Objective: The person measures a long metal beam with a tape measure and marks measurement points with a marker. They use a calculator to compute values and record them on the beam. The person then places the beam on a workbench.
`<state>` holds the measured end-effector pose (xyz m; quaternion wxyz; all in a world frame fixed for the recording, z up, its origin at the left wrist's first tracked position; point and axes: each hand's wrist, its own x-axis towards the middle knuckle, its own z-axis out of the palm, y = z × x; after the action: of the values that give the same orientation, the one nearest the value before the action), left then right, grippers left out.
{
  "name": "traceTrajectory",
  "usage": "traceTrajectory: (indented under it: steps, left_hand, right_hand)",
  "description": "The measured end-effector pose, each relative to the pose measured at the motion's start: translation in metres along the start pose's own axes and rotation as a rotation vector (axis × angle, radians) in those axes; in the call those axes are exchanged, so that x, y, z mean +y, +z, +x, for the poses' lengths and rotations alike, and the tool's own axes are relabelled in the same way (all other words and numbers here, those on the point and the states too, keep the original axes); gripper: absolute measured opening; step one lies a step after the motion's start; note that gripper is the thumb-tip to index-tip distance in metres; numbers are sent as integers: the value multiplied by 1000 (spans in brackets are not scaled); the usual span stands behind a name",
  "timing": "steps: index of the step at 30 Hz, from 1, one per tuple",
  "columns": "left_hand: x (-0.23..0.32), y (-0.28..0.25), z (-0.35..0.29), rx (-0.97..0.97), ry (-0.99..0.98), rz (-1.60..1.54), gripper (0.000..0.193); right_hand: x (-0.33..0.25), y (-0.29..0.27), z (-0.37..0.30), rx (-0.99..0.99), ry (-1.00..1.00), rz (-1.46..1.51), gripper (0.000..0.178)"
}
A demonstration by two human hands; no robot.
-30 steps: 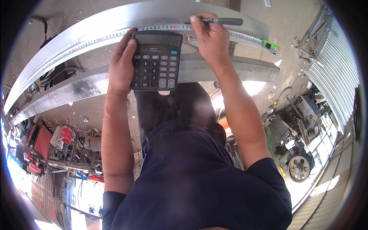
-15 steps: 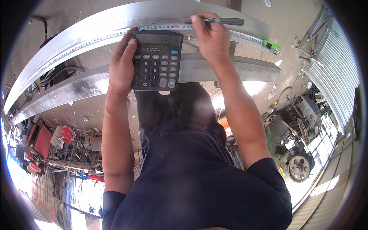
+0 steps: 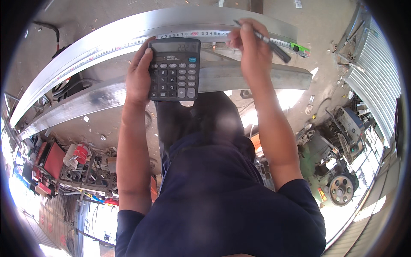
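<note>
While my left hand point(image 3: 138, 83) is closed on the left edge of the calculator point(image 3: 173, 70), holding it above the beam point(image 3: 291, 77), my right hand point(image 3: 256, 55), fingers mostly curled, grips a marker point(image 3: 281, 52). Beyond: one tape point(image 3: 177, 34), laid along the near edge of the profile point(image 3: 188, 19), green case point(image 3: 299, 50) by the right end. Last: floor point(image 3: 94, 21).

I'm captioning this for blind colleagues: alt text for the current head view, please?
A person holds a black calculator in the left grip and a dark marker in the right grip near an extended tape measure along a broad silvery metal strip. Another metal bar lies closer.
</note>
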<state>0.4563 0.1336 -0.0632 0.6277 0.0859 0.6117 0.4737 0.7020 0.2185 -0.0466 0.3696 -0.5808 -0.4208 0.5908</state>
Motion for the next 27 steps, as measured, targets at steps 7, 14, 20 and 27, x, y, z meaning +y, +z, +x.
traceTrajectory:
  steps: [7, 14, 20, 27]
  left_hand:
    - [12, 13, -39, 11, -35, -19, 38]
    - [21, 22, -75, 44, 13, -18, 40]
    - [29, 18, -98, 35, 44, 33, 41]
    - [35, 1, -125, -44, 88, 98, 41]
  right_hand:
    - [-5, 8, -107, -226, 60, -59, 35]
    - [-7, 11, -144, -292, 219, 29, 34]
    - [-15, 8, -167, -245, 172, 58, 38]
    - [-12, 7, -202, -94, -2, 146, 32]
